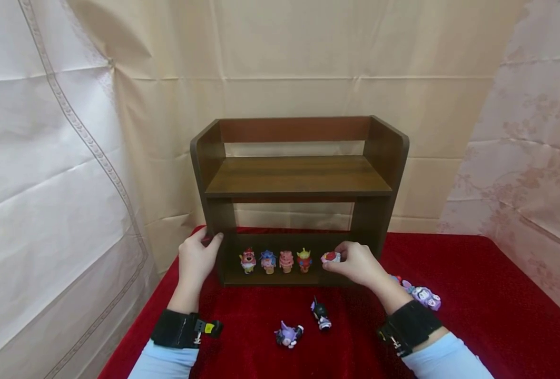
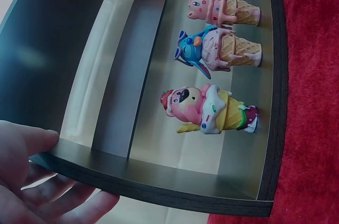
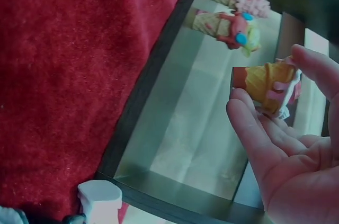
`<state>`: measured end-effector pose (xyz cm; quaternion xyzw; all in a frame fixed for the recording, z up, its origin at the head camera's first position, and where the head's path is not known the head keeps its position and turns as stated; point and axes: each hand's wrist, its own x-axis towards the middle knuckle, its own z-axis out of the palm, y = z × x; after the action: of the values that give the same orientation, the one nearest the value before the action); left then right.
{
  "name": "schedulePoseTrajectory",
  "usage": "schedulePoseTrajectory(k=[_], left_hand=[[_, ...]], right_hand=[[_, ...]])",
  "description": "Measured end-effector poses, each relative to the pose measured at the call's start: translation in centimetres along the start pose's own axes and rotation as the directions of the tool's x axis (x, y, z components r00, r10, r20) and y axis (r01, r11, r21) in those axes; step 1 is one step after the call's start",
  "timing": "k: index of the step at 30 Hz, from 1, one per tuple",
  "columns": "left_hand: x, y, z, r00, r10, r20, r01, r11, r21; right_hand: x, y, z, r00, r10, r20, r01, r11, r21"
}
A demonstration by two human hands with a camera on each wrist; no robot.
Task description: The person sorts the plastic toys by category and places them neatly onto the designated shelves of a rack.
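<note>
One orange waffle-textured cone figurine (image 3: 260, 82), long axis crosswise, base left in the right wrist view, is pinched by the right hand (image 1: 357, 261) at the brown wood-grained shelf (image 1: 298, 176) the left hand (image 1: 196, 258) grips.

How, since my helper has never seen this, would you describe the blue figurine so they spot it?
Find the brown shelf unit on the red cloth. On its lower level, four figurines stand in a row; in the head view, pick the second from the left. Its blue head sets it apart from both pink-headed neighbours.
</note>
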<state>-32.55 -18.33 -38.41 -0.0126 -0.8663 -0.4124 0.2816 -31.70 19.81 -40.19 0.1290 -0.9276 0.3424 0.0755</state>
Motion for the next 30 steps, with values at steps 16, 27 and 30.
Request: schedulePoseTrajectory(k=[16, 27, 30], left_hand=[[0.1, -0.1, 0.1, 1.0, -0.001, -0.005, 0.001, 1.0, -0.001], [0.1, -0.3, 0.0, 1.0, 0.0, -0.007, 0.0, 1.0, 0.003], [0.1, -0.2, 0.1, 1.0, -0.002, -0.008, 0.002, 1.0, -0.001]], right_hand=[[2.1, 1.3, 1.1, 0.995, 0.072, 0.067, -0.068, 0.996, -0.059], [2.6, 1.2, 1.9, 0.992, 0.085, 0.097, -0.079, 0.995, -0.058], [2.7, 1.2, 2.0, 0.99, 0.093, 0.106, -0.088, 0.995, -0.055]])
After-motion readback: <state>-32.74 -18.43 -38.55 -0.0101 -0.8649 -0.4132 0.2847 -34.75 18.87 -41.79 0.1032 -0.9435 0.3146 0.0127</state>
